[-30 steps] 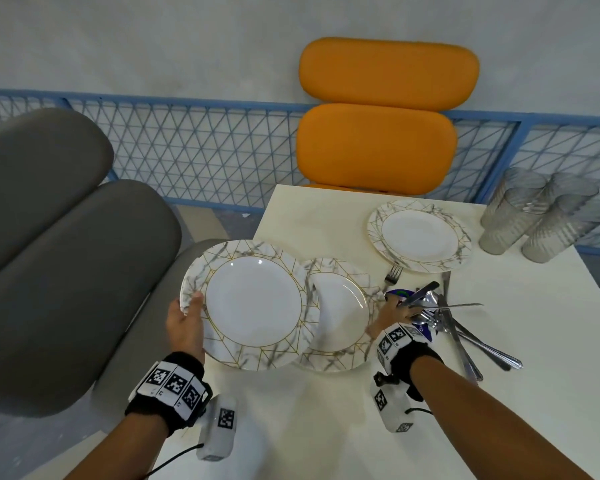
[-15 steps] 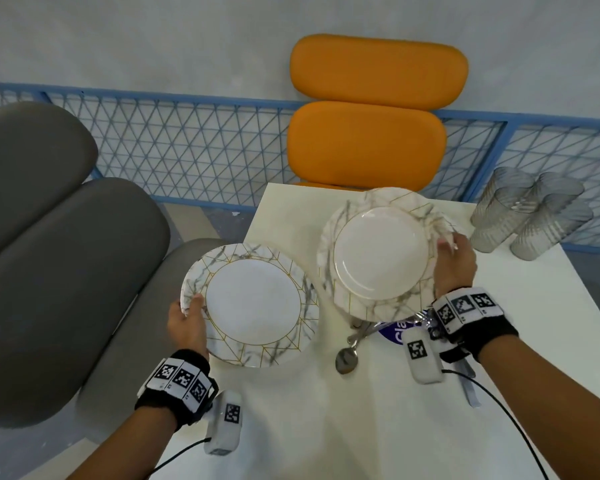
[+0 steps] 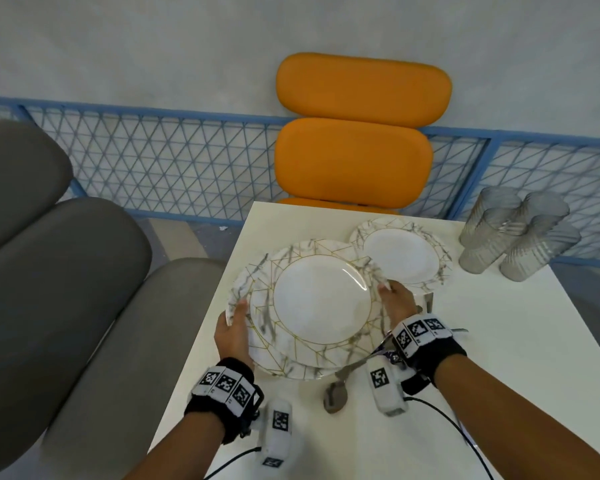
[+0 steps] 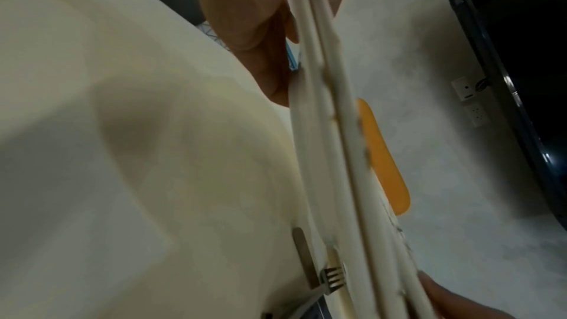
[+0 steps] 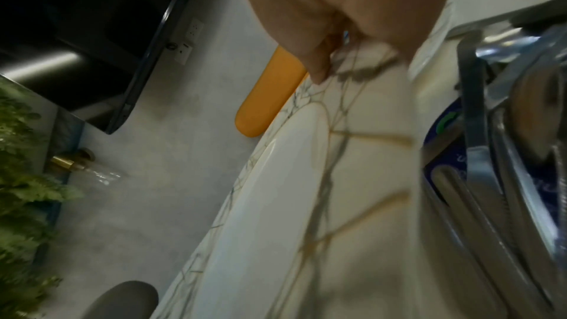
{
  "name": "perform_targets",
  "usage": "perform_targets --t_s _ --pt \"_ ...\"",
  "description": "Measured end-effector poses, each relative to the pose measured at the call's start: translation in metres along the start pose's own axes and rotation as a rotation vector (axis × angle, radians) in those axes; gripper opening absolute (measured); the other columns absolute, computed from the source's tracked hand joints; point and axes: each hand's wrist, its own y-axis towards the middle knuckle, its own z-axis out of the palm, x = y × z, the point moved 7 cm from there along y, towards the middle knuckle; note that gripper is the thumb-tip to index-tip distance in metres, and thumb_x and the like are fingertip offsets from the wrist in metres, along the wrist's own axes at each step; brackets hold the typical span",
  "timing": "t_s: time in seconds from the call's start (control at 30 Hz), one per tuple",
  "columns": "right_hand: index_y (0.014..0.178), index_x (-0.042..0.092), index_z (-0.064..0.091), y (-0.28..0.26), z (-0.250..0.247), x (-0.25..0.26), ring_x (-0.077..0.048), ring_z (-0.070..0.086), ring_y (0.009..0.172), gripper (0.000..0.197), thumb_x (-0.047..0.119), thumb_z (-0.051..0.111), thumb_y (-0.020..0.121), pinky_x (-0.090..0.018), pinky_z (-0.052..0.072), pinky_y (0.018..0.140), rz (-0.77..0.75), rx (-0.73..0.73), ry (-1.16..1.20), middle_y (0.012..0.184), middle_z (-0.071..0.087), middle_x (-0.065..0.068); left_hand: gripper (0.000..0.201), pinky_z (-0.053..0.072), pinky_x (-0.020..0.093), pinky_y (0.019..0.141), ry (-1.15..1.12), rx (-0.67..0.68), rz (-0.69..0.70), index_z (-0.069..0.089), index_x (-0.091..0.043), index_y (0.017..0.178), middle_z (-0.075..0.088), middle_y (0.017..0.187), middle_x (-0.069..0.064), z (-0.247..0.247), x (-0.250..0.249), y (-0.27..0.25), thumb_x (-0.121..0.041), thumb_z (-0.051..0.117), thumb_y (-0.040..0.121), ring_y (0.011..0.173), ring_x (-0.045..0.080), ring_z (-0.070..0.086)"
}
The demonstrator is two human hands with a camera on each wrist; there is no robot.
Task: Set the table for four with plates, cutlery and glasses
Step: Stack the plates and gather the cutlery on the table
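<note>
Both hands, left hand (image 3: 234,332) and right hand (image 3: 395,303), gripped opposite rims of stacked round marble-patterned plates (image 3: 321,299) at frame centre. One matching plate (image 3: 400,254) lay beyond; clear ribbed glasses (image 3: 513,233) upper right and steel cutlery (image 3: 336,393) apparently remained undistributed.

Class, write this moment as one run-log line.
left hand: grips stacked plates | right hand: grips same stack | one plate on table | glasses, cutlery: unplaced

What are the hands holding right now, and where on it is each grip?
Both hold a stack of marbled plates above the table. The left hand grips the left rim, the right hand the right rim.
</note>
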Motion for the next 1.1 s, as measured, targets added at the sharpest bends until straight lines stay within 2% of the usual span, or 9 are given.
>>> perform_targets --t_s 0.2,0.4,0.5,0.57,0.67,0.8,0.9,1.03,1.1 --pt "0.129 -0.004 0.047 0.022 0.026 0.006 -0.033 0.048 0.123 0.041 0.020 0.043 0.095 -0.044 0.038 0.108 0.096 0.272 -0.112 0.125 0.054 -0.016 0.032 0.045 0.048 0.101 -0.081 0.133 -0.050 0.062 -0.016 0.113 0.066 0.117 0.010 0.032 0.013 0.006 -0.011 0.066 0.082 0.110 0.030 0.061" --pt "0.144 0.000 0.020 0.083 -0.063 -0.027 -0.037 0.032 0.135 0.064 0.022 0.051 0.092 -0.041 0.027 0.111 0.282 -0.163 -0.120 0.149 0.029 -0.022 0.024 0.047 0.050 0.097 -0.076 0.114 -0.076 0.063 -0.017 0.104 0.067 0.112 0.013 0.026 0.015 0.019 -0.007 0.061 0.083 0.104 0.034 0.063" --pt "0.143 -0.006 0.017 0.093 -0.073 -0.039 -0.037 0.027 0.137 0.063 0.017 0.049 0.094 -0.041 0.026 0.113 0.363 -0.110 -0.108 0.150 0.023 -0.025 0.026 0.047 0.051 0.097 -0.087 0.079 -0.072 0.061 -0.014 0.109 0.066 0.114 0.015 0.017 0.014 0.023 -0.007 0.059 0.084 0.105 0.036 0.062" --pt "0.146 0.006 0.012 0.097 -0.073 -0.045 -0.039 0.024 0.138 0.071 0.026 0.051 0.091 -0.043 0.024 0.115 0.381 -0.054 -0.305 0.152 0.015 -0.024 0.027 0.049 0.048 0.093 -0.095 0.074 -0.070 0.060 -0.012 0.111 0.065 0.112 0.016 0.015 0.013 0.026 -0.007 0.058 0.085 0.102 0.035 0.062" --pt "0.145 0.022 0.022 0.112 -0.071 -0.050 -0.036 0.035 0.134 0.078 0.036 0.057 0.077 -0.045 0.035 0.110 0.285 -0.028 -0.396 0.152 0.023 -0.018 0.022 0.052 0.042 0.082 -0.095 0.068 -0.055 0.060 -0.014 0.105 0.065 0.108 0.015 0.012 0.013 0.030 -0.009 0.057 0.085 0.094 0.033 0.063" --pt "0.127 0.010 0.049 0.092 -0.071 -0.011 -0.027 0.048 0.125 0.042 0.035 0.046 0.093 -0.028 0.037 0.102 0.185 -0.135 -0.174 0.135 0.051 -0.012 0.022 0.052 0.038 0.078 -0.102 0.051 -0.053 0.060 -0.016 0.104 0.066 0.107 0.013 0.006 0.016 0.033 -0.009 0.058 0.083 0.096 0.033 0.062" --pt "0.129 0.000 0.047 0.084 -0.069 0.000 -0.036 0.052 0.119 0.038 0.015 0.045 0.094 -0.037 0.045 0.091 0.194 -0.178 0.239 0.133 0.051 -0.022 0.016 0.052 0.035 0.073 -0.093 0.038 -0.050 0.062 -0.018 0.095 0.066 0.104 0.011 0.000 0.019 0.031 -0.009 0.059 0.082 0.095 0.033 0.063" --pt "0.118 -0.004 0.057 0.066 -0.099 -0.005 -0.029 0.056 0.097 0.032 0.008 0.040 0.093 -0.035 0.045 0.073 0.150 -0.389 0.264 0.106 0.058 -0.007 0.027 0.051 0.045 0.089 -0.078 0.051 -0.058 0.061 -0.015 0.108 0.066 0.113 0.013 -0.002 0.022 0.023 -0.010 0.061 0.082 0.099 0.033 0.062" --pt "0.122 -0.002 0.056 0.052 -0.109 -0.004 -0.028 0.054 0.099 0.034 0.008 0.039 0.094 -0.034 0.045 0.078 0.119 -0.390 0.277 0.103 0.054 -0.008 0.033 0.049 0.044 0.091 -0.071 0.069 -0.067 0.059 -0.015 0.115 0.065 0.115 0.012 0.003 0.023 0.016 -0.012 0.061 0.082 0.099 0.032 0.062"
